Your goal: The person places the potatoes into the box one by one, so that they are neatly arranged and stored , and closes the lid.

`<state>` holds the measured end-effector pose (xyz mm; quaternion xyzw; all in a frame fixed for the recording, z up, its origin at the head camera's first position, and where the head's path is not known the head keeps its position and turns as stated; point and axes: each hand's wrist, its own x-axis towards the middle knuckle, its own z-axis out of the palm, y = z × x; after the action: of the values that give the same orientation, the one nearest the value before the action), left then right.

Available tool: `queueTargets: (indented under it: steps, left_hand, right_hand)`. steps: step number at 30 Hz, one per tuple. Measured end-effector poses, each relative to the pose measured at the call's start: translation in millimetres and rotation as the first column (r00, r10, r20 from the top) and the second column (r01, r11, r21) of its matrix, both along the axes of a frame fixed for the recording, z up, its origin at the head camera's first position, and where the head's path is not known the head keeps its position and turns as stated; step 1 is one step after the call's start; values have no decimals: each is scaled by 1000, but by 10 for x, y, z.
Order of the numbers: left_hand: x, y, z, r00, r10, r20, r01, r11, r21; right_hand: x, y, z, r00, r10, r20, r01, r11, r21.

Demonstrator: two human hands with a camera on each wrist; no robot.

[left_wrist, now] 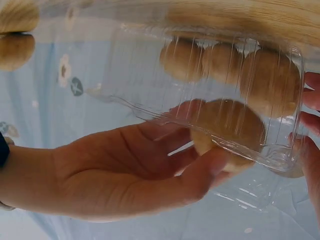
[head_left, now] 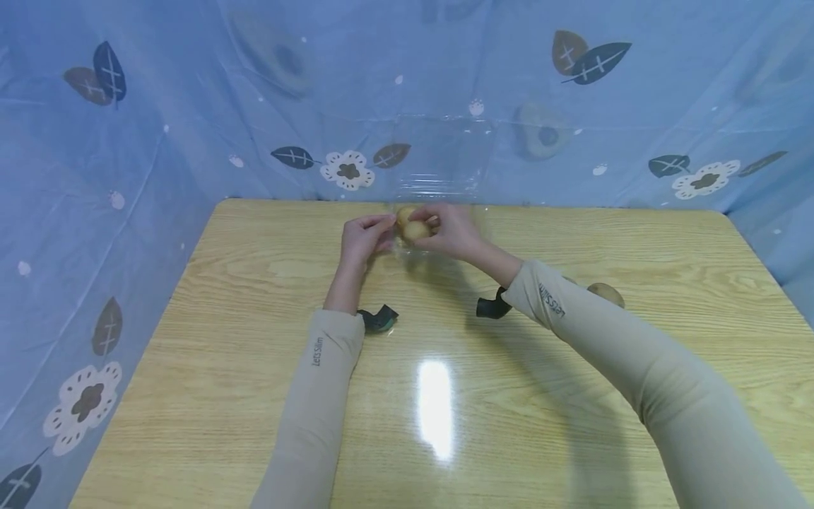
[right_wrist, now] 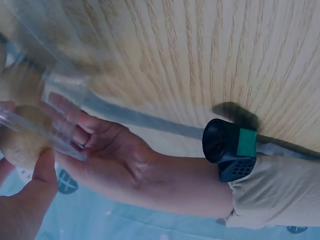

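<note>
clear box [left_wrist: 210, 75], perhaps tan potatoes [left_wrist: 227, 125]

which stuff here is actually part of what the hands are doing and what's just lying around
In use:
- clear plastic clamshell box
- potato at its opening
- left hand, gripping the box
- right hand, holding the potato

Lying about:
- loose potato on the wooden table
- blue leaf-print sheet behind
</note>
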<state>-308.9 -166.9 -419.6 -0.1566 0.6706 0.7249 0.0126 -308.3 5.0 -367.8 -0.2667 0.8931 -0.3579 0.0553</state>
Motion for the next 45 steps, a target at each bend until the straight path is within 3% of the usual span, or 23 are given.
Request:
queueTargets:
  steps: [19, 28, 38, 45]
  left_hand:
    - [-15, 1, 0, 1000, 8, 4, -8, 1000, -20]
    - [-17, 8, 8, 1000, 11, -7, -11, 1000, -1]
    - [-15, 23, 5, 1000, 22, 7, -22, 999, 24]
    - [-20, 16, 12, 1000, 20, 6, -20, 1000, 20]
  right_hand:
    - [-102, -109, -102, 994, -87, 74, 82, 994, 66]
    - [-103, -140, -94, 979, -149, 137, 146, 989, 30]
    - [-77, -80, -164, 985, -103, 140, 112, 992, -56]
    - [-58, 18, -117, 984, -47, 173, 71, 988, -140]
